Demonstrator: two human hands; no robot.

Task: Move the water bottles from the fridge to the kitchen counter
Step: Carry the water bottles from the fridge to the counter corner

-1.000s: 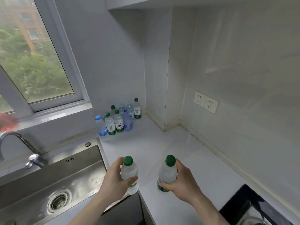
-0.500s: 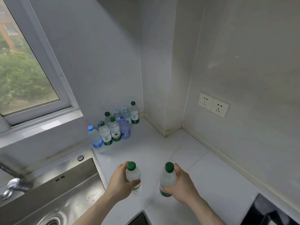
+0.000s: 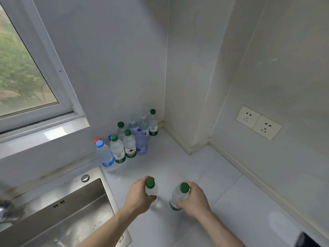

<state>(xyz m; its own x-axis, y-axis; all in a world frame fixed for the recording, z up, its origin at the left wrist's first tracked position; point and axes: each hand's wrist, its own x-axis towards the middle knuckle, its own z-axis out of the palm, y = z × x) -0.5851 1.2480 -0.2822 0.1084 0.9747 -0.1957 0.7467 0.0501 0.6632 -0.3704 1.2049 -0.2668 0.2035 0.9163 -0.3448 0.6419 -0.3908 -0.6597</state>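
At nine o'clock a window fills the left wall, its sill running toward the corner. Below it, at seven o'clock, a steel sink is set into the white counter, with a round button on its back rim and part of a tap at the frame's edge.

At the centre, toward twelve o'clock, a cluster of bottles stands upright against the back wall, close together, with green, blue, red and pale caps; it occupies the corner of the counter beyond the hands.

At six o'clock the left hand has its fingers curled round a green-capped bottle, upright, just beside the sink's right rim. Whether its base touches the counter cannot be told. Just to its right, the right hand wraps a second green-capped bottle, leaning slightly, its base low at the counter.

At three o'clock two wall sockets sit side by side. A dark object shows at five o'clock.
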